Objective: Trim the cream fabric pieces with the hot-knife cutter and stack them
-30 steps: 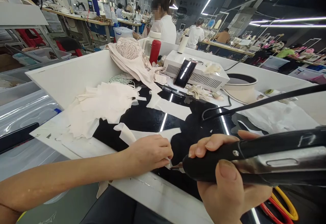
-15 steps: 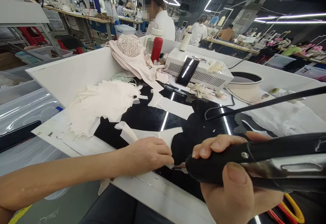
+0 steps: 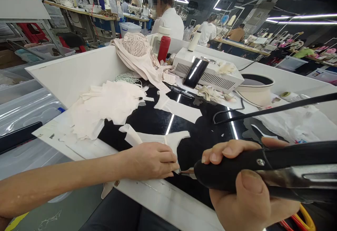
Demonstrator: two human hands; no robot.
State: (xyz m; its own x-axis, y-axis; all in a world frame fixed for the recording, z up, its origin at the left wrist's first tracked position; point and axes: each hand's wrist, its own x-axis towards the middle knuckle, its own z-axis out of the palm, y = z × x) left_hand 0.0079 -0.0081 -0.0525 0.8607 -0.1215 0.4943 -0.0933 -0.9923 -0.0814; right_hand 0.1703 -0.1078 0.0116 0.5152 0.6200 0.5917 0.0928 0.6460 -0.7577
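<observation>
My left hand (image 3: 154,161) lies over a cream fabric piece (image 3: 177,140) on the black glossy surface, its fingers pressed together on the piece's near end. In my right hand (image 3: 246,185) is a black handheld tool (image 3: 226,169) with a metal strip along its side, my fingers wrapped round it. The tool's thin metal tip points left and meets the fabric's end beside my left fingertips. Beyond lies another cream piece (image 3: 181,110). A pile of cream pieces (image 3: 107,104) is at the left.
Farther back are folded cream garments (image 3: 137,57), a red bottle (image 3: 164,48), a phone (image 3: 195,72) leaning on a white vented box (image 3: 210,66) and a round container (image 3: 256,92). A black cable (image 3: 279,111) crosses at right. Orange-red handles (image 3: 306,218) show bottom right.
My left fingers have shifted slightly on the fabric's near end. The tool and my right hand sit a little farther right and lower in the picture; the whole view has shifted slightly.
</observation>
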